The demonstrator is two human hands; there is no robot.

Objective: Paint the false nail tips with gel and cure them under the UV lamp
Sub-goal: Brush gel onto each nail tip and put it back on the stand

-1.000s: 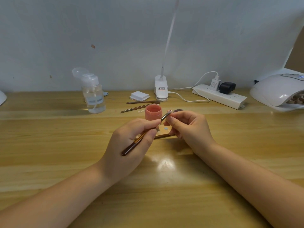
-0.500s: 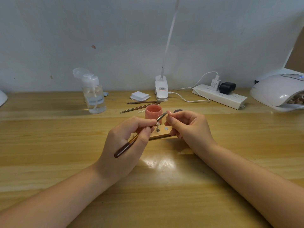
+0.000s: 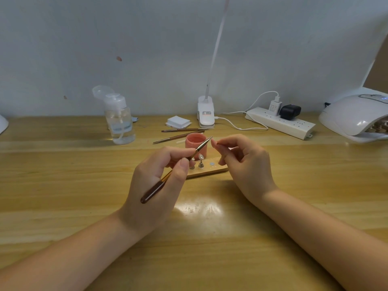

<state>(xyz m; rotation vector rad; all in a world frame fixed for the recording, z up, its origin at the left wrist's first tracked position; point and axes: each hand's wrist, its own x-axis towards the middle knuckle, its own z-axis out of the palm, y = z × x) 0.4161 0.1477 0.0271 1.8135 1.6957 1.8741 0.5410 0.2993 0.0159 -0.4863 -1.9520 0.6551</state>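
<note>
Left hand: the left hand [image 3: 156, 181] grips a thin gel brush [image 3: 176, 171] like a pen, fingers curled round the shaft; the dark handle end points toward the person and the tip angles up toward the right hand.
Right hand: the right hand [image 3: 243, 162] is raised just above the table, thumb and forefinger pinched together on a small false nail tip [image 3: 217, 144], which is too small to make out clearly; the other fingers are loosely curled.
Brush and nail tip: the brush tip sits just beside the pinched nail tip; whether they touch cannot be told.
Nail stand: a wooden holder board [image 3: 206, 171] lies on the table [image 3: 63, 185] between and behind the two hands, with a small metal peg [image 3: 201, 161] carrying a pale nail tip standing on it.
Gel pot: an open pink gel pot [image 3: 195, 144] stands just behind the board.
UV lamp: a white UV lamp [image 3: 357, 116] sits at the far right of the table, well apart from the hands.
Other items: a clear pump bottle [image 3: 119, 120] far left, two spare brushes [image 3: 182, 133] behind the pot, a stack of white wipes [image 3: 178, 122], a clip-on desk lamp [image 3: 206, 114] and a white power strip [image 3: 281, 122] along the wall.
</note>
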